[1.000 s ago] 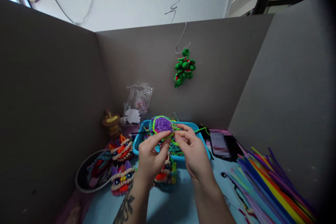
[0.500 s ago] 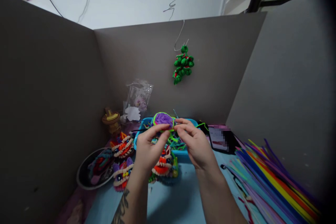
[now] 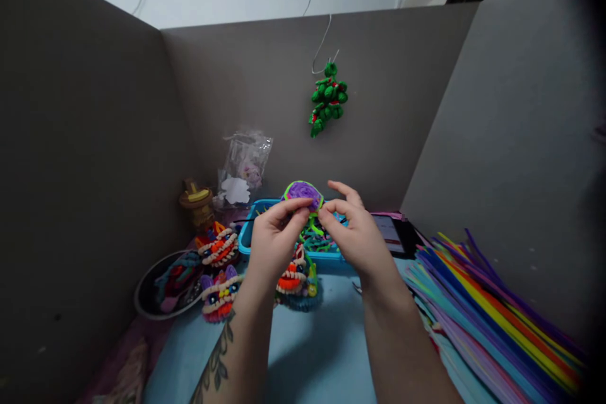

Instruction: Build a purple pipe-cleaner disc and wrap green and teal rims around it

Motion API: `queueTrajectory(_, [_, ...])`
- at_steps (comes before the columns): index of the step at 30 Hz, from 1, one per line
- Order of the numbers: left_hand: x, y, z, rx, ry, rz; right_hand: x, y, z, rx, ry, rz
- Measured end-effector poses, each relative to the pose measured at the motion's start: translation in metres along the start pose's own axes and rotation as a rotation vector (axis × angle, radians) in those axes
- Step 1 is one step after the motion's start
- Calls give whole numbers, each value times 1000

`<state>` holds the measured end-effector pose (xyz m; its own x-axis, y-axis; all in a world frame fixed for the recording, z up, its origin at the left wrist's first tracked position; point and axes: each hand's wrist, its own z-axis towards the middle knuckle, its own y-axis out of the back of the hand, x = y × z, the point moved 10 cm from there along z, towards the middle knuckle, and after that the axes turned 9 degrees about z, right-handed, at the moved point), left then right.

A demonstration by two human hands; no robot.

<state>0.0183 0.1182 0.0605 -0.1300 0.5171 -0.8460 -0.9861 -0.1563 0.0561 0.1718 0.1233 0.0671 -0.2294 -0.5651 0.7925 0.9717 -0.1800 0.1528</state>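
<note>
A round, coiled purple pipe-cleaner piece [image 3: 303,191] with a lime-green edge is held up over a blue basket [image 3: 247,241]. My left hand [image 3: 279,237] is closed, pinching the lower rim of this piece between thumb and fingers. At its right edge, my right hand [image 3: 355,233] pinches the lime-green pipe cleaner [image 3: 314,225] with thumb and forefinger, another finger stretched out above. The fingertips partly cover the spot where both hands meet. Below the hands stands a colourful pipe-cleaner figure [image 3: 292,281] with an orange mouth, partly hidden by my left wrist.
Two similar figures [image 3: 220,293] stand at left beside a round bowl [image 3: 142,303] of coloured pieces. A bundle of pipe cleaners [image 3: 497,309] lies at right, a phone [image 3: 391,232] behind it. Grey panels [image 3: 265,88] enclose the table; a green ornament [image 3: 329,98] hangs at the back.
The view has tilted down a little, so everything sits higher. My right hand has shifted its grip at the edge of the piece, and one finger now points up and away.
</note>
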Motion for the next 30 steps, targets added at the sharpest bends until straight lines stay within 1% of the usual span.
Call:
queueTrajectory(7, [3,3,1,-24,-36,52,-8,-4,0,58,-95,115])
queueTrajectory(11, [6,1,2,1,-8,12,-11,-5,1,69,-123,162])
queueTrajectory(15, [4,-2,2,33,-5,10,-14,-5,0,36,-149,175])
queueTrajectory(19, [1,-1,2,44,-21,63,-18,-8,-1,10,-164,203])
queueTrajectory(22, [2,0,2,36,-29,98,-24,-13,-2,10,-182,286])
queueTrajectory(25, [3,3,2,-2,-43,115,-28,-18,-2,17,-209,361])
queueTrajectory(27, [3,6,2,-39,-51,118,-26,-17,-2,2,-200,327])
queueTrajectory(30, [5,7,2,-64,-43,104,-14,-7,-2,-72,-125,128])
